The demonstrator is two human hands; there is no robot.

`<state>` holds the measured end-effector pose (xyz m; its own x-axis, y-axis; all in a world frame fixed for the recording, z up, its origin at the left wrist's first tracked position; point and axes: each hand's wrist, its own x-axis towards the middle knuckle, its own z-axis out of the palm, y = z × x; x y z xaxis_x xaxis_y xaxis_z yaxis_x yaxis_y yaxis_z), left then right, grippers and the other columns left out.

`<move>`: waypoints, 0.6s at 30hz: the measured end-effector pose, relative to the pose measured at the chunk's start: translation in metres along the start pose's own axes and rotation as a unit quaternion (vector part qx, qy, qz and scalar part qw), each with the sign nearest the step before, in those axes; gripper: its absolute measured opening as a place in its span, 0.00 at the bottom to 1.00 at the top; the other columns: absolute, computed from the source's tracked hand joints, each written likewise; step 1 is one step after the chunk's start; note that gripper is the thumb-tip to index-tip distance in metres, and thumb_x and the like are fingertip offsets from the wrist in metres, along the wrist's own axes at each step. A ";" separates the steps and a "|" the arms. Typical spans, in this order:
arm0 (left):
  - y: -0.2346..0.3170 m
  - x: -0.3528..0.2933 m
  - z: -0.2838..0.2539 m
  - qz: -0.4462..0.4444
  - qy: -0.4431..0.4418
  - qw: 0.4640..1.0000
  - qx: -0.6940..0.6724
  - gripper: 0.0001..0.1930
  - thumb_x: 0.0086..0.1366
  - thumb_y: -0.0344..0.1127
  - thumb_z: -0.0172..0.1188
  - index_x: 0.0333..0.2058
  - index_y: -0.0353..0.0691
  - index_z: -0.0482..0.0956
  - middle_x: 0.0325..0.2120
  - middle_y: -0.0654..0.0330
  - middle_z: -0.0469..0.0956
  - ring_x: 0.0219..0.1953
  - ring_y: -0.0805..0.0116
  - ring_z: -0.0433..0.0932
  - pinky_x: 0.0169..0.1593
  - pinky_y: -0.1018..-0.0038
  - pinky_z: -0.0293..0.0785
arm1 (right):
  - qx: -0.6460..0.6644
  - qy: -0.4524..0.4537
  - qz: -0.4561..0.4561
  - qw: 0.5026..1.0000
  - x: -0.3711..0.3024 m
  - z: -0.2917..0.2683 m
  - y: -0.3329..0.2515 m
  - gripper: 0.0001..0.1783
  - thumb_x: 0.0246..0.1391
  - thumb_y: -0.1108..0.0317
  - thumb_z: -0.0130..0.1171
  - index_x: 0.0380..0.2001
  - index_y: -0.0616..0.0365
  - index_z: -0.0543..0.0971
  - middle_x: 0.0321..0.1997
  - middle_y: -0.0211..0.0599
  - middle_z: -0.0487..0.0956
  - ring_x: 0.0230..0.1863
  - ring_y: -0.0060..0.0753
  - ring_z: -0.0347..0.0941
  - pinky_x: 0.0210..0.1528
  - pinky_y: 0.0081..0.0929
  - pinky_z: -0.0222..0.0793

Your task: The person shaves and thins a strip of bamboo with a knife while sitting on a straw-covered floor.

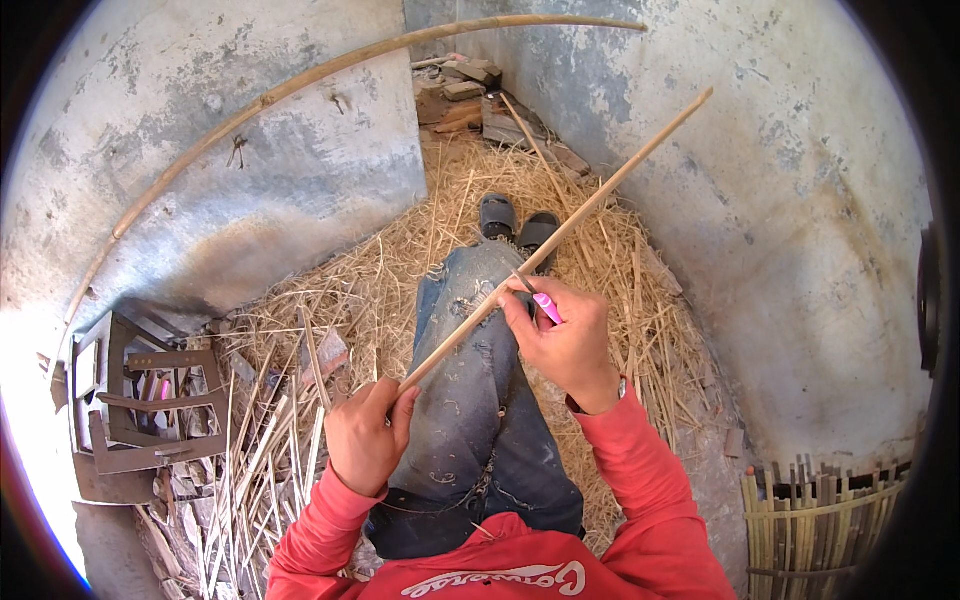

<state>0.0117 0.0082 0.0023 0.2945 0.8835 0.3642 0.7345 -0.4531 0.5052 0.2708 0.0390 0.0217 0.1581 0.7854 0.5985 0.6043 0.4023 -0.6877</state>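
Mid-frame, the left hand (366, 434) grips the long pale bamboo strip's (560, 231) lower end; the right hand (565, 340), closed on a pink-handled knife (541, 303), is shaving it. Next likely calls for a steady stroke.

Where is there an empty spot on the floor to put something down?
Bare concrete shows between the straw pile and the woven bamboo panel. The left is crowded with split bamboo strips and a metal frame.

Straw (400, 290), sandals (518, 222), woven bamboo basket (815, 525)
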 end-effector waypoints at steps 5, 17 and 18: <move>-0.001 -0.001 0.003 -0.004 0.000 1.000 -0.007 0.12 0.67 0.37 0.68 0.28 0.40 0.76 0.21 0.52 0.76 0.21 0.48 0.76 0.25 0.58 0.69 | -0.019 -0.015 -0.014 1.000 0.001 0.003 0.003 0.06 0.57 0.73 0.70 0.35 0.63 0.83 0.22 0.42 0.81 0.22 0.35 0.82 0.24 0.30 0.73; 0.003 -0.001 0.002 -0.025 0.005 0.998 -0.065 0.16 0.67 0.33 0.69 0.25 0.36 0.72 0.18 0.49 0.71 0.18 0.46 0.72 0.24 0.59 0.65 | -0.106 0.143 0.065 0.982 0.023 -0.028 0.043 0.09 0.65 0.67 0.64 0.40 0.61 0.77 0.24 0.36 0.79 0.23 0.30 0.77 0.26 0.31 0.70; 0.000 -0.004 0.000 -0.027 -0.002 0.998 -0.057 0.15 0.67 0.34 0.68 0.25 0.37 0.72 0.18 0.50 0.72 0.19 0.47 0.73 0.24 0.59 0.66 | -0.124 0.143 0.098 0.977 0.027 -0.040 0.047 0.11 0.67 0.64 0.63 0.41 0.61 0.77 0.25 0.35 0.78 0.24 0.28 0.75 0.27 0.31 0.69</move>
<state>0.0106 0.0051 0.0007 0.2584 0.9077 0.3307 0.6758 -0.4145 0.6095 0.3343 0.0606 0.0222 0.4800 0.6581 0.5800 0.7051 0.1039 -0.7014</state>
